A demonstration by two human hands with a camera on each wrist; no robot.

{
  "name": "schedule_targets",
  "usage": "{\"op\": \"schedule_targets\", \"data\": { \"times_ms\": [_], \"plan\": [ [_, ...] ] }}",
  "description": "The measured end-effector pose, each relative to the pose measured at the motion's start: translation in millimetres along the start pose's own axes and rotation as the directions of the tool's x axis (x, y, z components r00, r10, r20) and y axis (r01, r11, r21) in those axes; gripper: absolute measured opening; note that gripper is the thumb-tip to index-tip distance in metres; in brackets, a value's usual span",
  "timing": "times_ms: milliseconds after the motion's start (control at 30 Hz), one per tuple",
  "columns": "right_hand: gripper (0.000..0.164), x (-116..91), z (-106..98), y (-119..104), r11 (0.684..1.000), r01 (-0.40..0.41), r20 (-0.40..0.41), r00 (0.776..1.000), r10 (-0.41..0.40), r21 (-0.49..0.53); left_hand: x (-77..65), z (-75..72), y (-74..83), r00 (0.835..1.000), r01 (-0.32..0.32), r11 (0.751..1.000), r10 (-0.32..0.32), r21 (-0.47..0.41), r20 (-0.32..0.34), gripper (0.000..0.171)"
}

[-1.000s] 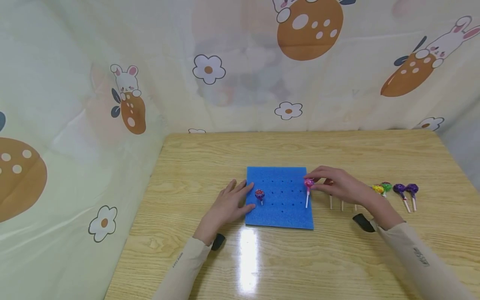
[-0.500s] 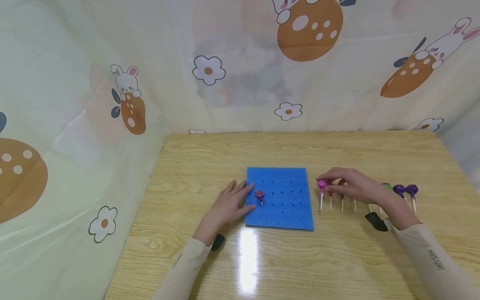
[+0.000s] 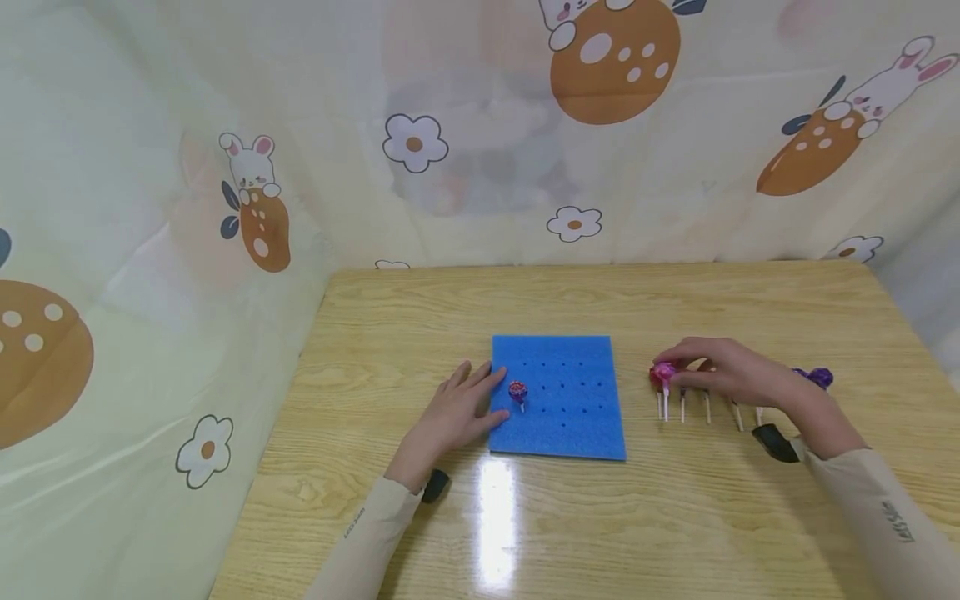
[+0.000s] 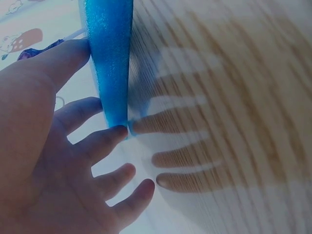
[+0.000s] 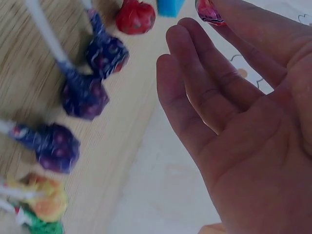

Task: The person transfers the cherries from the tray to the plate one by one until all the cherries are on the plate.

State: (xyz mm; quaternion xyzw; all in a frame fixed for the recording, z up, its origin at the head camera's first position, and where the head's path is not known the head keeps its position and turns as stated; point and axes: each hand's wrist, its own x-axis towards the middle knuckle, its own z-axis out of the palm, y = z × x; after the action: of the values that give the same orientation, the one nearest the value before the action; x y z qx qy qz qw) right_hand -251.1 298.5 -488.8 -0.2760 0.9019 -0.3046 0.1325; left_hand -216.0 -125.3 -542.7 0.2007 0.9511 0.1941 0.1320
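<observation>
My left hand (image 3: pixel 453 410) rests with spread, straight fingers on the left edge of a blue foam board (image 3: pixel 558 442) dotted with small holes. One lollipop (image 3: pixel 518 390) with a red and purple wrapper stands stick-down in that board, close to the left fingertips. To the right of the board, my right hand (image 3: pixel 723 367) pinches a pink-wrapped lollipop (image 3: pixel 664 372) by its head between thumb and forefinger, its white stick pointing down. The pink head overlaps a red lollipop (image 5: pixel 135 17) in the head view. In the right wrist view the other fingers extend loosely.
Lollipops lie in a row under and beyond the right hand, including dark purple (image 5: pixel 85 97), yellow (image 5: pixel 46 197) and green (image 5: pixel 44 224) ones. More purple lollipops (image 3: pixel 821 377) show past the right wrist. A printed curtain (image 3: pixel 480 192) hangs behind the wooden table (image 3: pixel 420 308).
My right hand has carried the pink lollipop rightward, from the board's right edge to the row of lollipops. My left hand has stayed on the board.
</observation>
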Motion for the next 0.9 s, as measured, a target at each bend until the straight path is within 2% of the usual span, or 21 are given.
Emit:
{"op": "schedule_targets", "data": {
  "times_ms": [700, 900],
  "plan": [
    [0.031, -36, -23, 32, 0.989, -0.136, 0.035, 0.99, 0.138, -0.058, -0.2, 0.8, -0.7, 1.0, -0.004, 1.0, 0.004, 0.013, -0.004, 0.071],
    [0.031, -51, -32, 43, 0.978, -0.175, 0.032, 0.983, 0.18, -0.114, -0.5, 0.2, -1.0, 1.0, -0.003, 1.0, 0.003, 0.007, -0.008, 0.071]
  ]
}}
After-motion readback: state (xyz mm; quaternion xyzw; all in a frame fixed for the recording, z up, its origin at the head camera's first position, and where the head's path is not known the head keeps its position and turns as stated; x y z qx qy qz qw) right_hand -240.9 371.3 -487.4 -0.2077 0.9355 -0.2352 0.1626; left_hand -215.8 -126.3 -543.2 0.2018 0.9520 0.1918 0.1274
